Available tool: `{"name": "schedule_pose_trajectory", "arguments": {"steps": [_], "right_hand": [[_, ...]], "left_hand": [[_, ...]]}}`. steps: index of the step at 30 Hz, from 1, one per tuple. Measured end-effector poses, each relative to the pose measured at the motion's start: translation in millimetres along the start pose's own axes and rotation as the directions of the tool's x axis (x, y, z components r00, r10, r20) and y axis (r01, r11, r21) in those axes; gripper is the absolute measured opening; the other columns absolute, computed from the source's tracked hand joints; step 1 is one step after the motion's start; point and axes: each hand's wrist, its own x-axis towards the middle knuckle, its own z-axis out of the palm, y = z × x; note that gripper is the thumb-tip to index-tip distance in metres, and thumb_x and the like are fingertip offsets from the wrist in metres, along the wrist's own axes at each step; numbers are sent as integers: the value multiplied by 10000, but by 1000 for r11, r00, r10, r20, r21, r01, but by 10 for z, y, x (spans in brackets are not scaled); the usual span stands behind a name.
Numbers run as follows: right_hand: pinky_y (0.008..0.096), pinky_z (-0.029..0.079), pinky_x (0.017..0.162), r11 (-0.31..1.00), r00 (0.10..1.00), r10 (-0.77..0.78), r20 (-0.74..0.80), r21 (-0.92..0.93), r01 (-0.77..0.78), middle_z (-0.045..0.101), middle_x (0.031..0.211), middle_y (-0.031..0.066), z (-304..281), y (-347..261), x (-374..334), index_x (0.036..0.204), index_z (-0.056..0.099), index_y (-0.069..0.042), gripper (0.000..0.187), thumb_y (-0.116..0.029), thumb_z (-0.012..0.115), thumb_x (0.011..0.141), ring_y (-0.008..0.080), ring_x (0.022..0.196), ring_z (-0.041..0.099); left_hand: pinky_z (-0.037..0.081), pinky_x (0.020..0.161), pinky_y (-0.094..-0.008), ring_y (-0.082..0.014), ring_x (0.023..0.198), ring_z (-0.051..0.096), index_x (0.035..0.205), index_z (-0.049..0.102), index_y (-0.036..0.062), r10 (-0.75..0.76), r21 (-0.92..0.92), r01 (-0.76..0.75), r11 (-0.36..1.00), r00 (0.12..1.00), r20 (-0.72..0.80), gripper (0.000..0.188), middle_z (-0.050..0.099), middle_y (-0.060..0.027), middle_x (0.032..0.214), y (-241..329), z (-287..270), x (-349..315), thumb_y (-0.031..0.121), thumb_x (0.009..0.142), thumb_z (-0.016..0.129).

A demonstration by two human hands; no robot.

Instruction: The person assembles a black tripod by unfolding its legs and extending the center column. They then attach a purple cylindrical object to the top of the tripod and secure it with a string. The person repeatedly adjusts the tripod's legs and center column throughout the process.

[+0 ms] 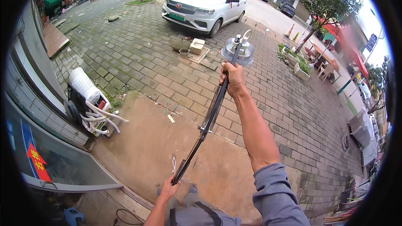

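A long black jointed arm (pixel 213 109) slants up and away in front of me. At its far end is a round, clear, ribbed head (pixel 245 52) with a pale curved cable, which looks like a lamp. My right hand (pixel 233 77) is closed round the arm just below that head. Lower down, my left hand (pixel 169 189) grips the near end of the arm, close to my legs. The arm has a metal joint (pixel 204 129) near its middle. A pale wire loop (pixel 174 165) hangs beside my left hand.
A white car (pixel 205 6) is parked ahead on the brick paving. White hoses and a coil of white tubing (pixel 83 84) lie at the left by a glass door (pixel 63 159). A foam box (pixel 197 46) and a small pot (pixel 184 52) stand before the car. Planters (pixel 301 70) line the right.
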Motion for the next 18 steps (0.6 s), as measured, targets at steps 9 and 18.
{"name": "schedule_pose_trajectory", "arguments": {"steps": [9,18], "right_hand": [[385,567,541,976,985,127,-113,-164,-145,620,865,153,43,129,-311,1047,530,69,303,-112,690,864,247,672,682],[376,498,479,924,976,63,-207,-357,-136,591,766,133,48,417,-266,949,521,63,250,-112,668,847,230,562,641]], "left_hand": [[499,733,-340,-159,782,586,1065,679,-6,38,241,-45,970,999,32,401,652,-72,842,803,-55,90,303,829,774],[448,577,-380,-143,587,510,786,673,8,-61,159,110,981,956,-288,312,534,-49,591,1017,347,257,308,801,758]]}}
